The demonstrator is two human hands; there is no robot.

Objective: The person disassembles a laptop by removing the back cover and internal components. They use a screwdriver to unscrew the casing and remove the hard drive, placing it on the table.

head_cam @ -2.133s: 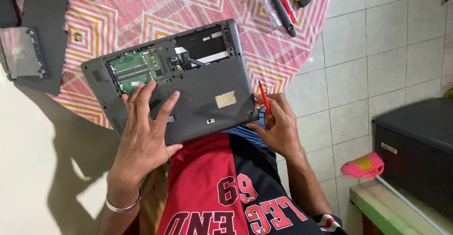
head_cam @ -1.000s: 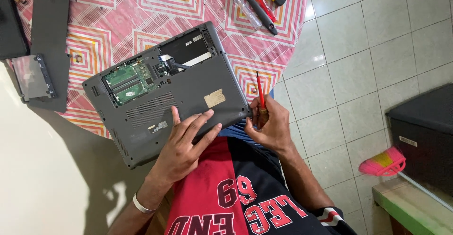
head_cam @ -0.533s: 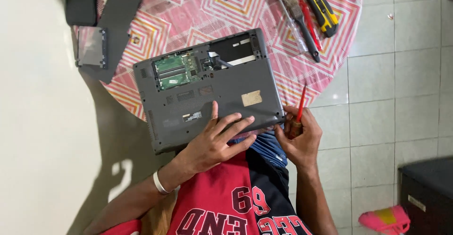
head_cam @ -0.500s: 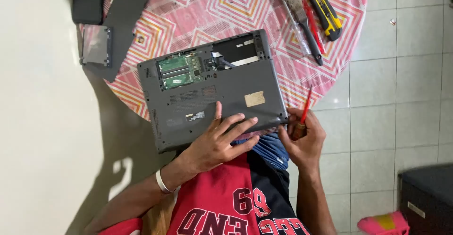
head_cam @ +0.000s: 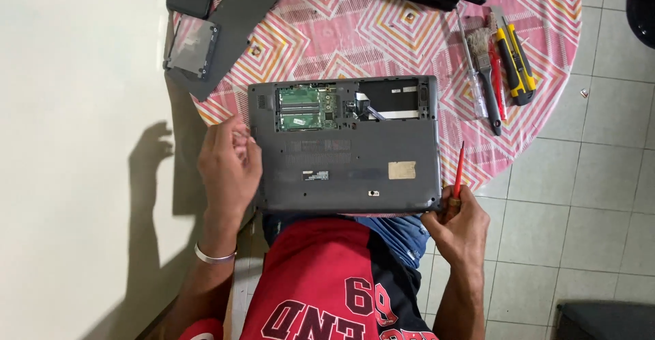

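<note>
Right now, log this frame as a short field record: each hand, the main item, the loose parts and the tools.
left hand: at the laptop's left edge, fingers loose
right hand: grips a red screwdriver at the near right corner
laptop: grey, underside up, bay cover off, green board exposed
loose parts: removed cover panel, hard drive
tools: yellow utility knife, brush
surface: patterned tablecloth

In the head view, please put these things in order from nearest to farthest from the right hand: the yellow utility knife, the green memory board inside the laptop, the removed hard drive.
From the right hand:
1. Yellow utility knife, up and slightly right, on the tablecloth.
2. Green memory board, up left, in the laptop's open bay.
3. Removed hard drive, far up left, at the table's edge.
</note>
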